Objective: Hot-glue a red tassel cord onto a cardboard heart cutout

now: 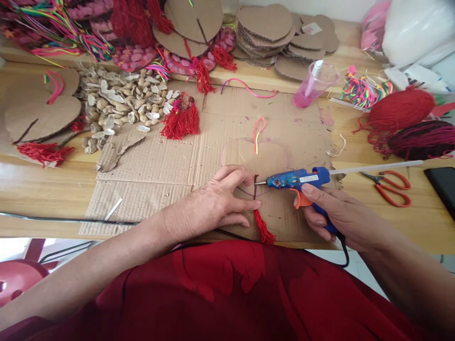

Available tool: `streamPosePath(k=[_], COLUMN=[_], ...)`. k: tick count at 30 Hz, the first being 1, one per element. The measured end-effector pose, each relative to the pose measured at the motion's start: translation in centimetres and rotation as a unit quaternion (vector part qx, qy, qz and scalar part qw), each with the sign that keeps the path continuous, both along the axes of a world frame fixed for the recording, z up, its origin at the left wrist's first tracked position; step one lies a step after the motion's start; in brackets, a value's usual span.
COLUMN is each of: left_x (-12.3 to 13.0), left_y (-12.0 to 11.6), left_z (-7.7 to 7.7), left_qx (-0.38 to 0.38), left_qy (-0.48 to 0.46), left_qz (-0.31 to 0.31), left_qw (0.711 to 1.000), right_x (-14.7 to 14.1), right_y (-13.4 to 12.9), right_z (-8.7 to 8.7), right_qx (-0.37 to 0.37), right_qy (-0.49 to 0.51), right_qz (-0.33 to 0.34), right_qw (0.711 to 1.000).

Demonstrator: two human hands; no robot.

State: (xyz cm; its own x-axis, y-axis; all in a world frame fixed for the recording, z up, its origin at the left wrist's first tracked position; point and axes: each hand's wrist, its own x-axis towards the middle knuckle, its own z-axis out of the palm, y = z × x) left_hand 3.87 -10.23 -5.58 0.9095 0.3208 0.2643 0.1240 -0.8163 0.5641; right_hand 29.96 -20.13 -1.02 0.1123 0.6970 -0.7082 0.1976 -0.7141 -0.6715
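My right hand [330, 208] is wrapped round the handle of a blue hot glue gun [295, 180] with an orange trigger and a clear glue stick out its back. Its metal nozzle touches or nearly touches a dark cord end above a red tassel [264, 227]. The fingers of my left hand [227, 199] are spread, and one fingertip presses the tassel's cord against a cardboard cutout [273, 158]. A looped pink and yellow cord [259, 135] lies at the top of that cutout. Whether the left thumb grips anything is hidden.
A corrugated sheet [149, 161] covers the table. Peanut shells [121, 99] and red tassels [181, 118] lie left; stacked cardboard cutouts [266, 23] stand behind. At right are a pink-stained cup [314, 85], red yarn [401, 111] and scissors [394, 187]. A black cable [67, 218] runs along the front edge.
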Motion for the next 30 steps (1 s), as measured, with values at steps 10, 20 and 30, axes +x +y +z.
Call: streamPosePath(k=[10, 20, 30], left_x=[0.0, 0.1, 0.1], left_y=[-0.1, 0.1, 0.1], left_z=[0.1, 0.1, 0.1], left_qx=[-0.003, -0.005, 0.001], left_qy=[0.011, 0.006, 0.014], left_qz=[0.004, -0.007, -0.005], left_qw=[1.000, 1.000, 1.000], right_x=[0.1, 0.1, 0.0], right_y=[0.6, -0.7, 0.7], right_z=[-0.8, 0.0, -0.8], right_qx=[0.056, 0.017, 0.065], right_qy=[0.041, -0.006, -0.019], right_qz=[-0.071, 0.010, -0.010], right_qw=[0.995, 1.000, 0.998])
